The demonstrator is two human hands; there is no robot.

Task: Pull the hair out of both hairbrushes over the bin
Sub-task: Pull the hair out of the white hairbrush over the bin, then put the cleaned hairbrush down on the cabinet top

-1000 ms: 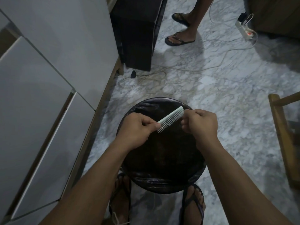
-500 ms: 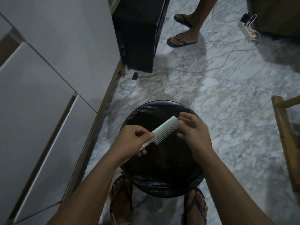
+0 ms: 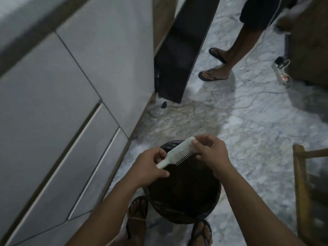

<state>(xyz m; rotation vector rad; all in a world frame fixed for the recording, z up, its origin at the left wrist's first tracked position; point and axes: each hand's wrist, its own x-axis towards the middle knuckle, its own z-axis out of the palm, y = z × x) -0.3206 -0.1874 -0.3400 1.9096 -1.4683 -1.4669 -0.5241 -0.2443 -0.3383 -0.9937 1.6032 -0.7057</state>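
Two hands work above a round bin (image 3: pixel 209 212) lined with a black bag, standing on a pale marbled floor (image 3: pixel 257 139). Along the left, grey cabinet panels (image 3: pixel 53 112) run down to a wooden skirting that meets the floor just beside the bin. Past them a dark upright box (image 3: pixel 179 55) stands against the wall, with a tangle of cable (image 3: pixel 177 109) on the floor at its foot. The left hand (image 3: pixel 149 167) grips the handle of a pale hairbrush (image 3: pixel 177 153), fingers curled round it. The hairbrush slants up to the right over the far half of the bin, bristles pointing down. The right hand (image 3: pixel 211 151) pinches the bristles at its far end with thumb and fingertips. Farther back, a second person's legs (image 3: pixel 230 59) in sandals stand on open floor, near a power strip (image 3: pixel 284 75). At the right edge a wooden frame (image 3: pixel 300 183) stands well apart from the bin, with bare floor between.
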